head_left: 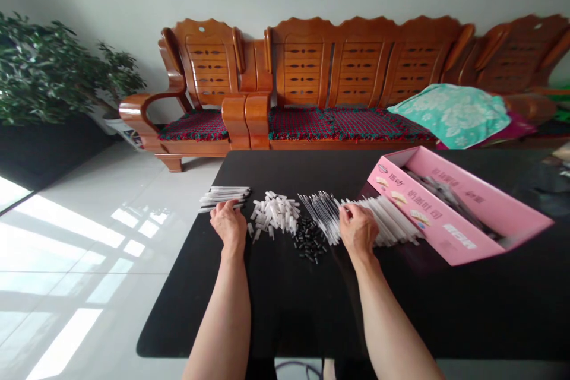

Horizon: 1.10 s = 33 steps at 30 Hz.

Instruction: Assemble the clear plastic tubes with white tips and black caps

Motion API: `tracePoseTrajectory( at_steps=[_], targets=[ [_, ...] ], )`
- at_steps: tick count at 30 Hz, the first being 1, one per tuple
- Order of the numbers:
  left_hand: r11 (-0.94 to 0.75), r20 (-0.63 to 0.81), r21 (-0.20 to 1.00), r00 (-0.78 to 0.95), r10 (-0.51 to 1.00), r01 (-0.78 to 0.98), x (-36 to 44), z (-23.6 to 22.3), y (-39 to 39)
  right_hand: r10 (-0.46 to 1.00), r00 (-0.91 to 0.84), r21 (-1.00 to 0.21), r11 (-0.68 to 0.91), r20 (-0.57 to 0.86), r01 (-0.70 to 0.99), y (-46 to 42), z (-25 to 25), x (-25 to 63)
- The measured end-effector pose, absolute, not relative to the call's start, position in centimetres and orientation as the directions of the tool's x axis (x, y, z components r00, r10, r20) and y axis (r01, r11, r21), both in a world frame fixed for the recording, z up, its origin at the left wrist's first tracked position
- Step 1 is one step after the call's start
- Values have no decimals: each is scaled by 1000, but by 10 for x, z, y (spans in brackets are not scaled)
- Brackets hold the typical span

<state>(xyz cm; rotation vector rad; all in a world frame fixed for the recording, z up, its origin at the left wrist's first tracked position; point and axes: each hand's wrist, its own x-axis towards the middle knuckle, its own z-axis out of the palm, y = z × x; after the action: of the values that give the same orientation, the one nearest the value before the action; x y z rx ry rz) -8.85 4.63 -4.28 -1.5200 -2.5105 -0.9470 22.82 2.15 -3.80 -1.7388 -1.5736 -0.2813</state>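
Note:
My left hand [228, 224] rests with its fingers on a bundle of slim white-and-black sticks [224, 197], covering their near ends. My right hand [357, 229] lies between thin clear plastic rods [322, 217] and a fan of white plastic tubes [392, 221], touching both. Between my hands sit a heap of short white plastic pieces [275, 212] and a scatter of small black plastic parts [309, 240]. A pink cardboard box [449, 222] lies open to the right, holding grey items [445, 197].
Everything lies on a black table [285, 320], whose left edge drops to a glossy tiled floor [80, 285]. Behind it stand a carved wooden sofa [356, 71] with red woven cushions, a teal towel [449, 116], and a leafy potted plant [53, 71].

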Motion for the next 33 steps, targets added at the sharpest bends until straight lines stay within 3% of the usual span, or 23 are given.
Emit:
tracePoseTrajectory(
  at_steps=[12,16,21,24,27,30,33],
  targets=[
    [301,332,454,-473,816,839,-91,-35,43,703,189,-403,150,685,903,18,-33,218],
    [19,479,517,-307,822,856,-72,-22,39,714,176,-516,291,677,805,11,-27,205],
    [-437,650,443,56,758,783,-22,-7,23,887,36,-773,380,460,508,2,-20,185],
    [-572,644,402,223,732,715,3,-4,16,944,-54,-882,323,325,342,1,-17,179],
    [-638,633,391,309,710,664,15,-3,14,955,-95,-920,296,280,256,2,-15,178],
    [-647,677,433,247,693,628,16,-3,13,969,-82,-957,245,234,154,4,-17,179],
    [-514,682,599,-53,730,614,10,-5,11,986,8,-986,166,166,35,6,-21,179]
  ],
)
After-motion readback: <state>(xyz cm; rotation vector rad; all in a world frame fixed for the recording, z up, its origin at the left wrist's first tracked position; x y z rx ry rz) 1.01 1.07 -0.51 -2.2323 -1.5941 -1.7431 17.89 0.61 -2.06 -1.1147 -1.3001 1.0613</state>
